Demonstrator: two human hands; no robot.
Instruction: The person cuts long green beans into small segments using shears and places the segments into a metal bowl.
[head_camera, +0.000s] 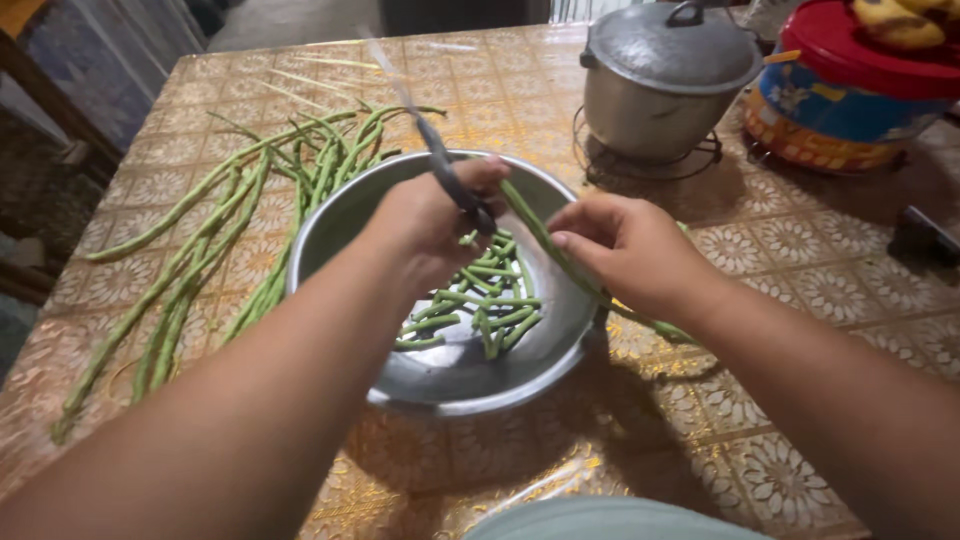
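The left hand (430, 215) grips a thin metal knife (425, 130), blade pointing far-left. The right hand (625, 250) pinches a slender green bean (535, 235), its long axis running far-left to near-right above the round shiny steel bowl (330, 225) of cut pieces (490, 300) on the patterned tabletop (780, 270).

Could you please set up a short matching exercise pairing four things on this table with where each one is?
Things:
1. cut green bean pieces
2. long uncut green beans
3. grey metal lidded pot
4. dark-handled knife

Places:
A. on a wire trivet, far right
B. in the left hand
C. inside the round steel bowl
D. loose on the patterned tablecloth, left of the bowl

Pairs: 1-C, 2-D, 3-A, 4-B
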